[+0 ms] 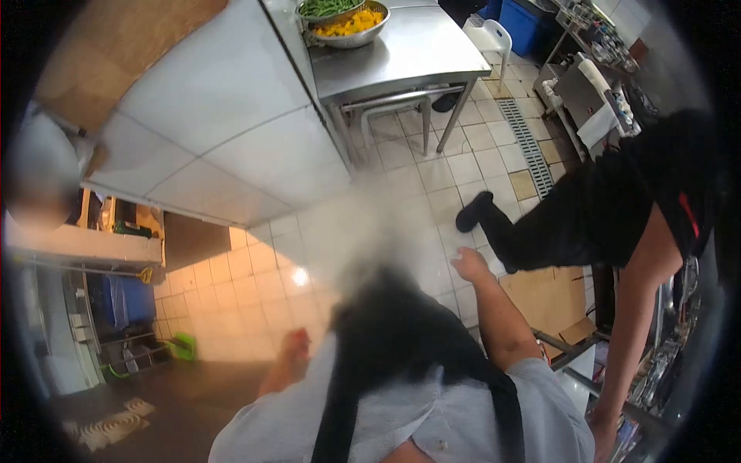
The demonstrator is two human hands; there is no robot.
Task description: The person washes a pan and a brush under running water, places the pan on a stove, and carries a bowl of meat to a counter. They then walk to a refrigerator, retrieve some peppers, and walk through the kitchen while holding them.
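My left hand (292, 353) hangs low beside the black apron (394, 332), its fingers curled and blurred. A small red patch shows at the fingers; I cannot make out what it is. On the other side, my right hand (471, 266) is held out over the tiled floor (440, 208), with loosely bent fingers and nothing visible in it. Neither hand touches a surface. A hazy smear covers the middle of the view.
A steel table (409, 46) holds a bowl of orange-yellow pieces (347, 29) and a colander of green beans (328, 8). At right stands a co-worker in black (594, 208), one arm hanging down. Flattened cardboard (548, 301) lies near a floor drain (527, 147). A tiled wall (208, 100) rises at left.
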